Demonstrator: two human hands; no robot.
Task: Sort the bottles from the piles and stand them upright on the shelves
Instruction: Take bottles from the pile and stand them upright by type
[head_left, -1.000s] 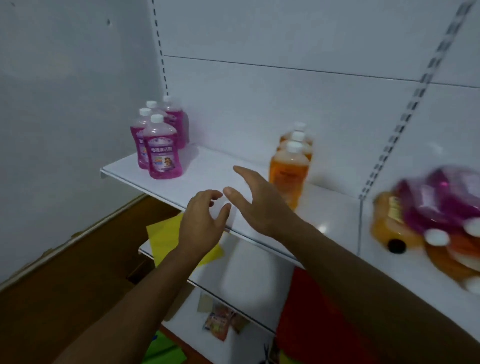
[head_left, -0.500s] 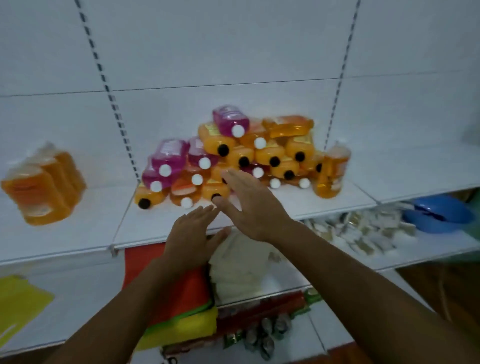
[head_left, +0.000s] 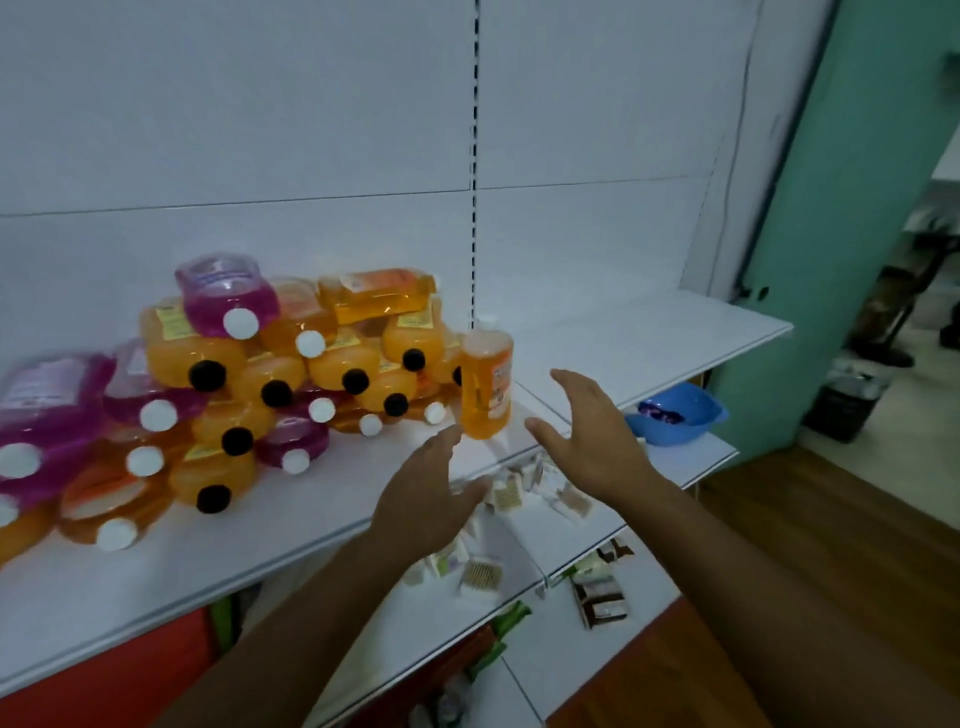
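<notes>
Both hands are held out over the front of the white shelf (head_left: 332, 525), empty, with the fingers straight and spread. The left hand (head_left: 423, 499) has its fingertips just below an upright orange bottle (head_left: 487, 387), close but apparently not touching, though blur makes that hard to judge. The right hand (head_left: 589, 434) is just to that bottle's right, palm turned toward it, apart from it. The bottle stands with its long axis vertical, cap up. To the left of the left fingers lies the pile of bottles (head_left: 270, 374), orange and pink ones stacked on their sides, long axes running back toward the wall, black and white caps facing the front edge. Beyond the right fingers, on a lower shelf, sits a blue bowl (head_left: 675, 415).
</notes>
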